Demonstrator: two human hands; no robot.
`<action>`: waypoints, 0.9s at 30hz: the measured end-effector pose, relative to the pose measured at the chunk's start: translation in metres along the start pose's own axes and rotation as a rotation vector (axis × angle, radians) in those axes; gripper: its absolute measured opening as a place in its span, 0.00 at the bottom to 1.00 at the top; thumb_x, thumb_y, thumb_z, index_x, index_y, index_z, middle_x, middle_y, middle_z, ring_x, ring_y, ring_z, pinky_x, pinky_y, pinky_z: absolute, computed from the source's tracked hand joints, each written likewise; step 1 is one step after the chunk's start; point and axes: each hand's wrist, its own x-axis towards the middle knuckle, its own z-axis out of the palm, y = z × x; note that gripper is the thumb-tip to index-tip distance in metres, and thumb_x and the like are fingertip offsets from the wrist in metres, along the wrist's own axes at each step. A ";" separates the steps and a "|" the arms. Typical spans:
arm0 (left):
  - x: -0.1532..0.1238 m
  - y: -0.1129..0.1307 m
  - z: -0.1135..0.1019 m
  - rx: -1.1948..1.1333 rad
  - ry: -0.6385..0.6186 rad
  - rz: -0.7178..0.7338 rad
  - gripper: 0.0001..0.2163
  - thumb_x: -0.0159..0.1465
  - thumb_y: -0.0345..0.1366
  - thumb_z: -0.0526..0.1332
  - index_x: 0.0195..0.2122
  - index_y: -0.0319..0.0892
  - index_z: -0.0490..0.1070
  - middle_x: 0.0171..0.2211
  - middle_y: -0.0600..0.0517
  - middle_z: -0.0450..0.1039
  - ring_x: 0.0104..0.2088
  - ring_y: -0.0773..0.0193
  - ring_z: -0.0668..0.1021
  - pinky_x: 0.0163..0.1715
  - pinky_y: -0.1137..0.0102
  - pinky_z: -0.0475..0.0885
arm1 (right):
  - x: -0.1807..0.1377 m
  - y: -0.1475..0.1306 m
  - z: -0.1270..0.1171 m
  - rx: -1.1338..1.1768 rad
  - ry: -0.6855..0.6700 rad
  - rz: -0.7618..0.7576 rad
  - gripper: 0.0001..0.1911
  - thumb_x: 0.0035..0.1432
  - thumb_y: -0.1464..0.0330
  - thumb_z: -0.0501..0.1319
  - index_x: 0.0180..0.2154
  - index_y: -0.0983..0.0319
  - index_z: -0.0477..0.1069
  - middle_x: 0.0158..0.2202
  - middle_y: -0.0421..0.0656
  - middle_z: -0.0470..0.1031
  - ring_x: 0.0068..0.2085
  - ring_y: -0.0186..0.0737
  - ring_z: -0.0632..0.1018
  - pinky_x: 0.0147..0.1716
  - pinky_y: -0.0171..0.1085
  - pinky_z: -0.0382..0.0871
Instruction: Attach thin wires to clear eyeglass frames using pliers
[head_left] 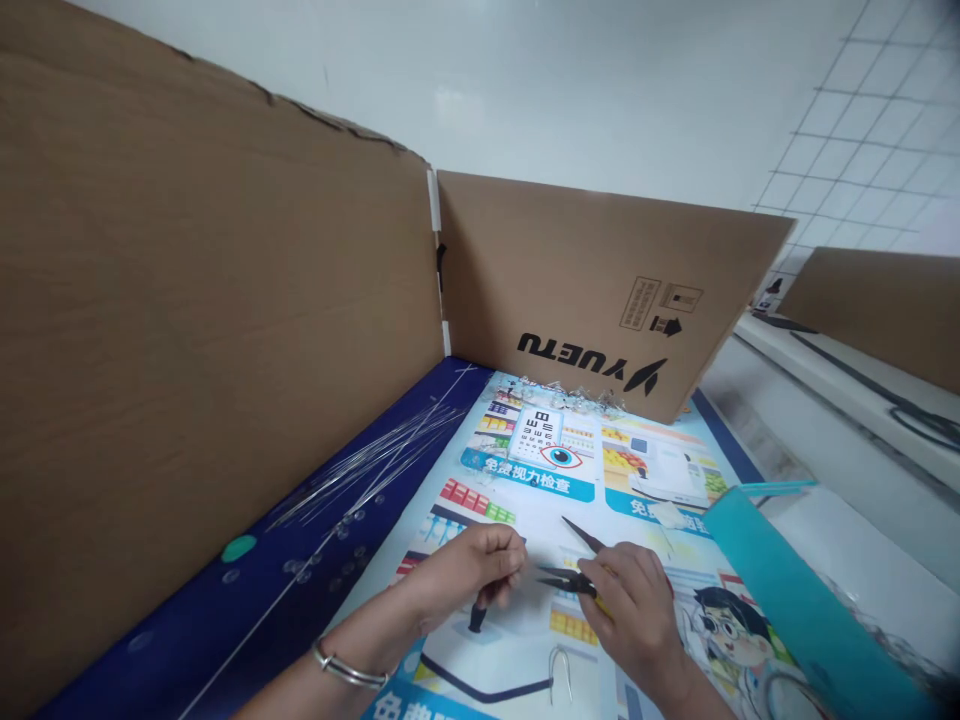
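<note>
My left hand point(491, 565), a silver bangle at its wrist, has its fingertips pinched together. Whatever they hold is too small to make out. Just right of it, my right hand point(634, 605) is closed around needle-nose pliers point(566, 580) with yellow on the handles. The pliers' jaws are slightly apart and point towards my left fingertips. A second dark pointed tool tip point(583, 533) sticks out above them from the same hand; its other end is hidden. Below and between the hands, a thin wire bent into a U point(560, 675) lies on the printed sheet point(540, 535).
Cardboard walls point(225, 300) stand at left and back point(570, 270). Long thin wires point(375, 460), clear round pieces point(300, 568) and a green disc point(238, 548) lie on the left blue surface. Clear scraps point(570, 393) line the back wall. A teal-edged box point(795, 590) holds wire pieces at right.
</note>
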 end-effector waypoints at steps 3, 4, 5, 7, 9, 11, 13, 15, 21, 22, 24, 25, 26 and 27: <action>-0.001 0.001 -0.001 0.002 0.020 -0.025 0.13 0.57 0.45 0.59 0.28 0.38 0.65 0.22 0.56 0.66 0.17 0.74 0.65 0.16 0.77 0.55 | 0.002 0.000 -0.003 -0.055 0.009 -0.061 0.16 0.49 0.74 0.61 0.42 0.61 0.68 0.35 0.46 0.71 0.38 0.46 0.71 0.36 0.46 0.64; -0.001 0.001 -0.001 0.010 0.029 -0.030 0.13 0.57 0.45 0.59 0.28 0.38 0.65 0.22 0.56 0.66 0.17 0.75 0.65 0.16 0.77 0.55 | 0.002 -0.001 -0.004 -0.065 0.013 -0.071 0.16 0.50 0.74 0.61 0.43 0.61 0.68 0.35 0.46 0.71 0.38 0.46 0.71 0.36 0.47 0.65; -0.002 0.002 0.000 0.020 0.032 -0.033 0.14 0.57 0.45 0.60 0.28 0.38 0.65 0.22 0.57 0.65 0.16 0.75 0.64 0.16 0.77 0.54 | 0.003 -0.001 -0.005 -0.073 0.011 -0.079 0.16 0.50 0.73 0.61 0.43 0.61 0.69 0.35 0.46 0.72 0.38 0.46 0.71 0.37 0.47 0.65; -0.003 0.002 0.000 0.042 0.029 -0.036 0.14 0.56 0.45 0.60 0.28 0.38 0.65 0.21 0.57 0.64 0.16 0.75 0.62 0.16 0.77 0.53 | 0.003 -0.003 -0.006 -0.078 0.012 -0.099 0.14 0.51 0.72 0.61 0.43 0.60 0.69 0.35 0.45 0.72 0.38 0.45 0.72 0.39 0.47 0.65; -0.004 0.003 0.001 0.063 0.016 -0.041 0.13 0.56 0.45 0.59 0.28 0.38 0.66 0.20 0.58 0.63 0.16 0.75 0.61 0.16 0.77 0.52 | 0.003 -0.004 -0.006 -0.075 0.017 -0.112 0.14 0.52 0.71 0.60 0.43 0.60 0.69 0.36 0.45 0.73 0.38 0.45 0.72 0.39 0.48 0.65; -0.004 0.004 0.002 0.076 0.000 -0.050 0.13 0.56 0.44 0.59 0.27 0.38 0.65 0.19 0.58 0.63 0.15 0.75 0.60 0.16 0.77 0.51 | 0.003 -0.006 -0.007 -0.070 0.028 -0.119 0.13 0.52 0.72 0.60 0.42 0.60 0.70 0.36 0.45 0.73 0.38 0.45 0.72 0.39 0.48 0.65; -0.005 0.005 0.002 0.080 -0.014 -0.055 0.12 0.56 0.44 0.59 0.27 0.38 0.65 0.19 0.58 0.63 0.15 0.75 0.59 0.15 0.77 0.50 | 0.004 -0.007 -0.007 -0.064 0.022 -0.131 0.13 0.52 0.73 0.61 0.42 0.61 0.70 0.36 0.45 0.73 0.37 0.45 0.72 0.39 0.48 0.65; -0.005 0.006 0.002 0.086 -0.023 -0.050 0.12 0.56 0.44 0.58 0.26 0.38 0.65 0.19 0.58 0.63 0.15 0.75 0.59 0.15 0.77 0.50 | 0.006 -0.009 -0.009 -0.053 0.009 -0.143 0.13 0.53 0.73 0.60 0.43 0.61 0.70 0.36 0.45 0.74 0.37 0.44 0.73 0.39 0.47 0.65; -0.006 0.006 0.000 0.102 -0.054 -0.050 0.14 0.56 0.45 0.59 0.25 0.38 0.65 0.19 0.58 0.63 0.15 0.75 0.59 0.16 0.77 0.51 | 0.009 -0.011 -0.012 -0.037 -0.004 -0.135 0.13 0.54 0.74 0.59 0.43 0.60 0.70 0.36 0.44 0.74 0.37 0.43 0.73 0.39 0.46 0.65; -0.006 0.005 0.000 0.102 -0.056 -0.052 0.14 0.56 0.45 0.59 0.26 0.38 0.65 0.19 0.58 0.63 0.15 0.75 0.59 0.16 0.77 0.51 | 0.009 -0.011 -0.012 -0.035 -0.005 -0.134 0.13 0.54 0.74 0.59 0.43 0.60 0.70 0.35 0.44 0.74 0.37 0.43 0.73 0.39 0.46 0.65; -0.005 0.005 -0.001 0.100 -0.059 -0.058 0.13 0.56 0.45 0.59 0.26 0.38 0.66 0.19 0.58 0.63 0.15 0.75 0.60 0.16 0.77 0.52 | 0.009 -0.012 -0.012 -0.029 -0.005 -0.131 0.12 0.53 0.74 0.60 0.42 0.61 0.70 0.35 0.44 0.74 0.37 0.43 0.72 0.39 0.46 0.65; -0.005 0.004 -0.001 0.099 -0.061 -0.062 0.13 0.56 0.45 0.59 0.26 0.38 0.66 0.19 0.58 0.63 0.15 0.75 0.59 0.16 0.77 0.52 | 0.009 -0.012 -0.012 -0.027 -0.003 -0.132 0.12 0.53 0.74 0.60 0.41 0.62 0.70 0.35 0.44 0.74 0.37 0.43 0.72 0.39 0.46 0.65; -0.005 0.004 -0.002 0.096 -0.064 -0.066 0.13 0.56 0.45 0.60 0.26 0.38 0.66 0.19 0.58 0.63 0.15 0.75 0.59 0.16 0.77 0.52 | 0.009 -0.012 -0.012 -0.025 -0.002 -0.136 0.12 0.53 0.74 0.60 0.41 0.62 0.70 0.35 0.44 0.74 0.37 0.43 0.72 0.39 0.46 0.65; -0.005 0.005 -0.002 0.094 -0.067 -0.070 0.14 0.55 0.45 0.60 0.26 0.38 0.66 0.18 0.58 0.63 0.15 0.75 0.59 0.16 0.77 0.52 | 0.010 -0.012 -0.012 -0.024 -0.001 -0.138 0.11 0.53 0.74 0.60 0.41 0.62 0.70 0.35 0.44 0.74 0.37 0.43 0.72 0.39 0.46 0.65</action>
